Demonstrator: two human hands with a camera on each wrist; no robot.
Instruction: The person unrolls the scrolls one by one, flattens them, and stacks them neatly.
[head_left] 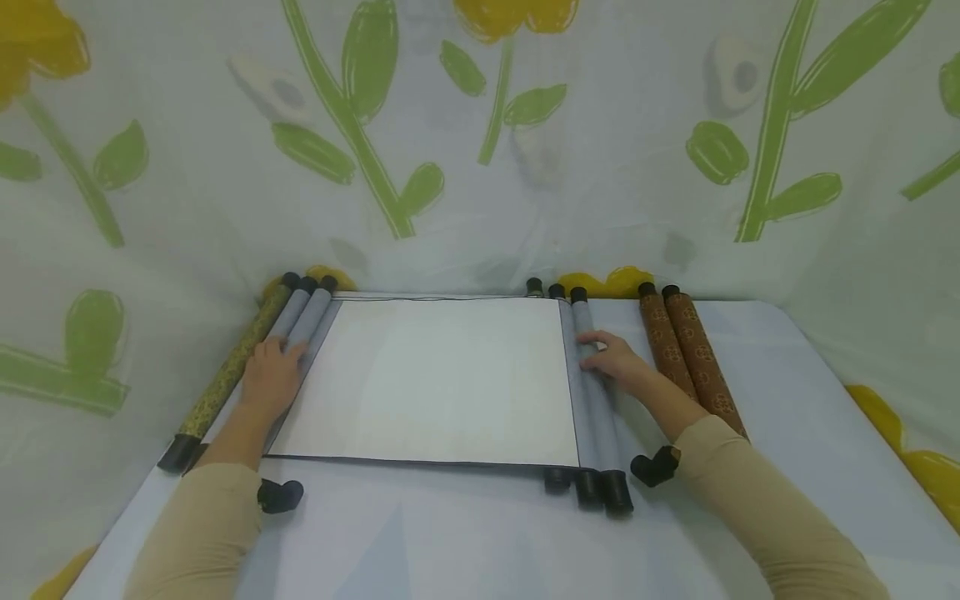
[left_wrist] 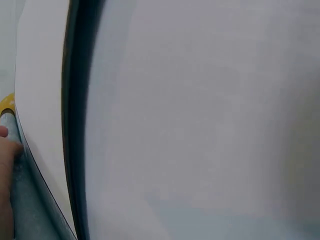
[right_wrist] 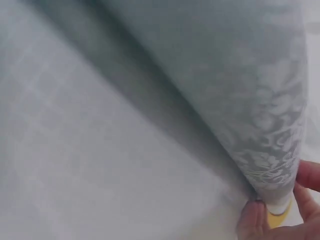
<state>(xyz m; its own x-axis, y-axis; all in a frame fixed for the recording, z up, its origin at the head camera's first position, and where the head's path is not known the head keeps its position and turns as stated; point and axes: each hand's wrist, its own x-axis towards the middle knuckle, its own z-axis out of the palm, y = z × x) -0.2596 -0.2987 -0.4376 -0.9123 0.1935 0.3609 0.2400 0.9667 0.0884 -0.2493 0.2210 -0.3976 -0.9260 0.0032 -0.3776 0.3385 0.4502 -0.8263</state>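
A grey-bordered scroll (head_left: 442, 383) lies partly unrolled across the table, its white paper face up. My left hand (head_left: 270, 379) grips the grey roll at its left end, fingers over the far side and thumb toward the paper. In the left wrist view the thumb (left_wrist: 11, 150) shows against that roll. At the right end, my right hand (head_left: 615, 358) holds the other grey roll (head_left: 602, 417) between thumb and fingers. The right wrist view shows its floral-patterned cloth (right_wrist: 265, 120) narrowing away to the fingers.
Left of the scroll lies a yellow-green patterned rolled scroll (head_left: 232, 379) with black ends, a grey roll beside it. Two brown patterned rolled scrolls (head_left: 701, 358) lie on the right. More black roller ends (head_left: 588, 490) show under the paper's right side. A flowered curtain (head_left: 480, 208) hangs behind the table (head_left: 420, 533).
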